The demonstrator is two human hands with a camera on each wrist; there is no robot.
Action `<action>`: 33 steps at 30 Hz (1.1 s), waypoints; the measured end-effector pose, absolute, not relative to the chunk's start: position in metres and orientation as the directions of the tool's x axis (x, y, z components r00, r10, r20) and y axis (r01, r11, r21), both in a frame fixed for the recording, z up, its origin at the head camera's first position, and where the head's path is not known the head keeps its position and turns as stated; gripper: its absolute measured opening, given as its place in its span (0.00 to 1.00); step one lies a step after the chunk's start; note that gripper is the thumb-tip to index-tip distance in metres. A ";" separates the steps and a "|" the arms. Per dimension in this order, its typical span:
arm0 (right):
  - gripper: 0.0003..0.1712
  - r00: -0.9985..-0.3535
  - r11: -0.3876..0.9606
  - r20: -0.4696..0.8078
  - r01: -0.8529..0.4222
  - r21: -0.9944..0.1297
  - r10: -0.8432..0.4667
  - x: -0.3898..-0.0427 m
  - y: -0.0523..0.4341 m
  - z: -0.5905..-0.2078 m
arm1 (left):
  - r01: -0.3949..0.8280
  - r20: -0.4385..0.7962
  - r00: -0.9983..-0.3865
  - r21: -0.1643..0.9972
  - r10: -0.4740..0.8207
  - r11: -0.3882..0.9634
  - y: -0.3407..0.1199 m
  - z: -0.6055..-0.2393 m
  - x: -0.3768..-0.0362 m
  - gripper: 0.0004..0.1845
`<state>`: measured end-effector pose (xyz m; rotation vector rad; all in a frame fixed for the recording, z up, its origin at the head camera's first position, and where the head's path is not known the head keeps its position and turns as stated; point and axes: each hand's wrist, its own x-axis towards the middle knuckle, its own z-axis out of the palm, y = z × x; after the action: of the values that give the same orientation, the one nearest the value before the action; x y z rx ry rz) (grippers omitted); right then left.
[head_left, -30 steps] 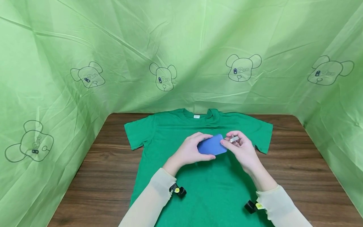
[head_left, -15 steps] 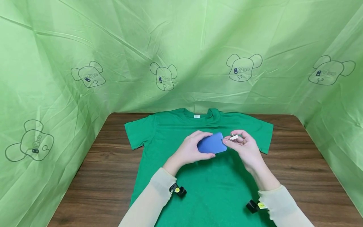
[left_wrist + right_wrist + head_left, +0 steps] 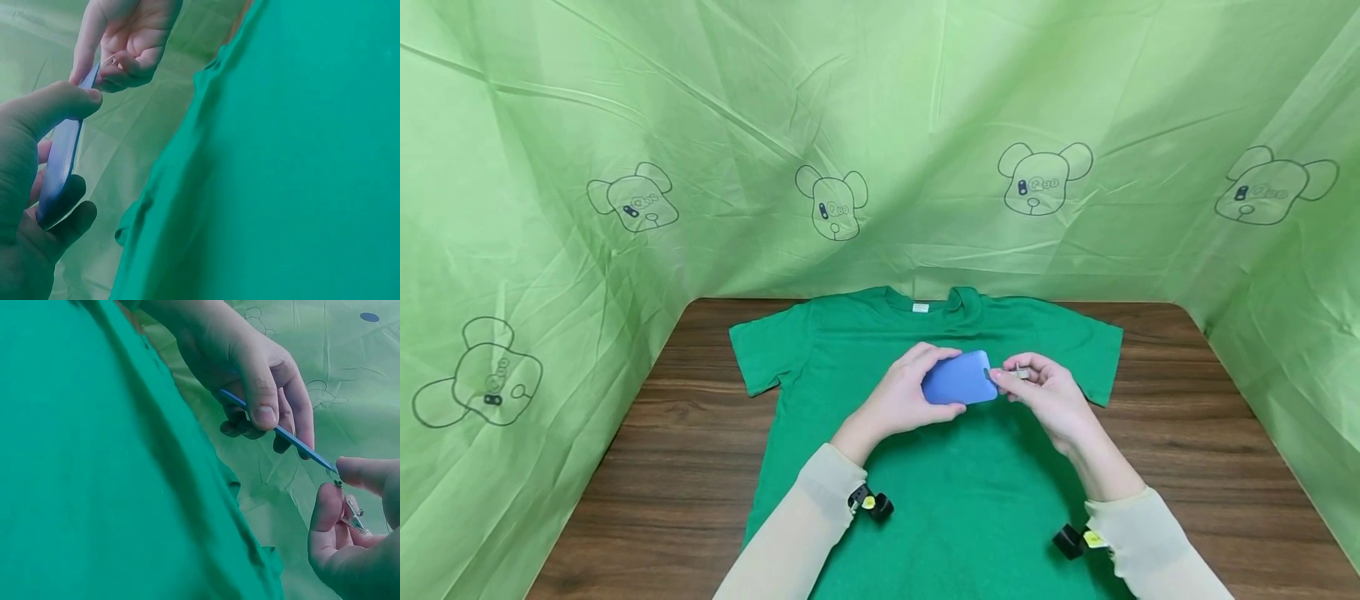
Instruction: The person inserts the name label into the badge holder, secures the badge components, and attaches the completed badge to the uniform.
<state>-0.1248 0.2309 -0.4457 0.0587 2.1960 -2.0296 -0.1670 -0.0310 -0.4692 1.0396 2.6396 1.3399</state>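
Gripping blue card (image 3: 958, 379), left hand (image 3: 904, 398) stays put; right hand (image 3: 1047, 393), pinching metal clip (image 3: 1019, 372), has closed on card's edge above green T-shirt (image 3: 955, 500).

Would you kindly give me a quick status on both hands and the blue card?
Left hand grips blue card. Right hand pinches metal clip at card's edge. Green T-shirt flat beneath; nothing obstructing.

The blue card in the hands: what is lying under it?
Under the blue card, held up by the left hand, lies the green T-shirt, spread on the wooden table. The right hand pinches a small metal clip at its edge. The table under the shirt is covered.
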 end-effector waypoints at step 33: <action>0.26 -0.993 0.156 -0.091 0.077 -0.985 -0.080 -0.123 0.233 -0.443 | 0.525 0.220 -0.787 0.731 0.577 0.437 -0.028 -0.477 -0.167 0.41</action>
<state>-0.1232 0.2331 -0.4431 -0.0022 2.2937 -1.9655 -0.1669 -0.0282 -0.4773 1.0014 2.6100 1.2921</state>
